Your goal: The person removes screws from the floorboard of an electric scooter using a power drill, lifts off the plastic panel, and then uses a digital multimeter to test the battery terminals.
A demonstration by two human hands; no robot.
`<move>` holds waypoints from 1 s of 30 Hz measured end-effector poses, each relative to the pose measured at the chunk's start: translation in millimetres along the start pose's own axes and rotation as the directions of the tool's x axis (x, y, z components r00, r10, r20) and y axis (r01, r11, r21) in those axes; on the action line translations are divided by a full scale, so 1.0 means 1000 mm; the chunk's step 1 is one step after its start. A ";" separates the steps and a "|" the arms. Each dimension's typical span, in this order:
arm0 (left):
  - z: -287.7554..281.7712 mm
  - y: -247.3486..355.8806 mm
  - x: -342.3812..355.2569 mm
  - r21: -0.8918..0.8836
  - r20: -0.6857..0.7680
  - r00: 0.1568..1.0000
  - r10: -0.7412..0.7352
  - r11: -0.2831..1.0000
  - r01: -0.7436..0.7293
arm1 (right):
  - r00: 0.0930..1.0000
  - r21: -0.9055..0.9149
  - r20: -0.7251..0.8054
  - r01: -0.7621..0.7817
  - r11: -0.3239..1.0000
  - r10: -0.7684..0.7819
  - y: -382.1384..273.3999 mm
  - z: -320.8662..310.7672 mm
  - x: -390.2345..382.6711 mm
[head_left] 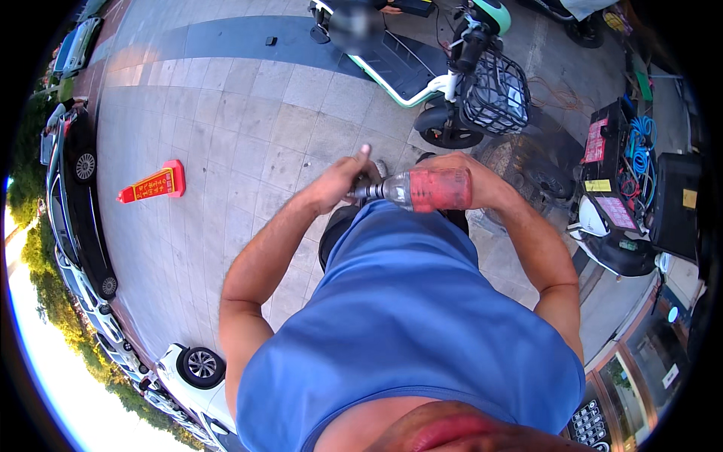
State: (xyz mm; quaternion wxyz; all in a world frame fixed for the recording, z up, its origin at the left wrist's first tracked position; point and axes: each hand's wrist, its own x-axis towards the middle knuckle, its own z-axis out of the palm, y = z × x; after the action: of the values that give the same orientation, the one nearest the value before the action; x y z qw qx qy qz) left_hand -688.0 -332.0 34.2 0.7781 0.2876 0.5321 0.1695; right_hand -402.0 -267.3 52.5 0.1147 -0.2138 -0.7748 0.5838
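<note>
In front of my waist I hold a worn red-and-grey power drill (437, 188) sideways, its dark nose pointing left. My right hand (483, 179) is closed at its red rear end; the drill body hides most of those fingers. My left hand (339, 181) is at the nose, fingers curled around the dark tip and thumb pointing up. What sits in the tip is too small to make out.
Ahead stands a white-and-green electric scooter (407, 90) with a black wire basket (497, 94); a person's hand shows beyond it. A red traffic cone (154, 183) lies left. At right are an open black box (602, 162), blue hose (642, 147) and another scooter. Parked cars (79, 203) line the left.
</note>
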 end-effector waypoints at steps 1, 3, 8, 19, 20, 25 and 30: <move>-0.037 -0.006 0.006 -0.072 -0.098 0.995 0.034 0.997 -0.041 | 0.998 -0.017 -0.064 -0.003 1.000 0.002 0.005 0.005 0.021; -0.098 -0.019 0.010 -0.216 -0.349 0.936 0.044 0.968 -0.126 | 0.969 -0.009 -0.210 -0.133 0.991 0.128 0.020 0.011 0.055; -0.232 -0.071 0.045 -0.246 -0.489 0.868 -0.084 0.968 -0.044 | 0.703 0.030 -0.436 -0.612 0.790 0.562 0.108 0.016 0.117; -0.362 -0.099 0.192 0.923 -0.015 0.999 -0.032 0.384 0.026 | 0.052 0.416 -0.499 -0.861 0.292 0.865 0.344 0.028 0.187; -0.364 -0.078 0.200 0.944 0.060 0.993 -0.104 0.330 -0.023 | 0.006 0.427 -0.531 -0.862 0.274 0.847 0.342 0.031 0.191; -0.428 -0.025 0.236 0.736 0.338 0.719 -0.607 0.647 0.200 | -0.155 0.707 -0.443 -0.666 0.238 0.883 0.354 0.058 0.213; -0.478 0.043 0.305 0.812 0.342 0.308 -0.888 0.444 0.379 | -0.247 0.888 -0.339 -0.403 0.221 0.908 0.377 0.055 0.237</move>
State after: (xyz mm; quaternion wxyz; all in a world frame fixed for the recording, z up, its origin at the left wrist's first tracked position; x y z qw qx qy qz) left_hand -1013.7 2.4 -289.8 0.7792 0.3008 0.2553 -0.4871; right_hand -560.2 -118.8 -340.4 0.1943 -0.8562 -0.1171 0.4642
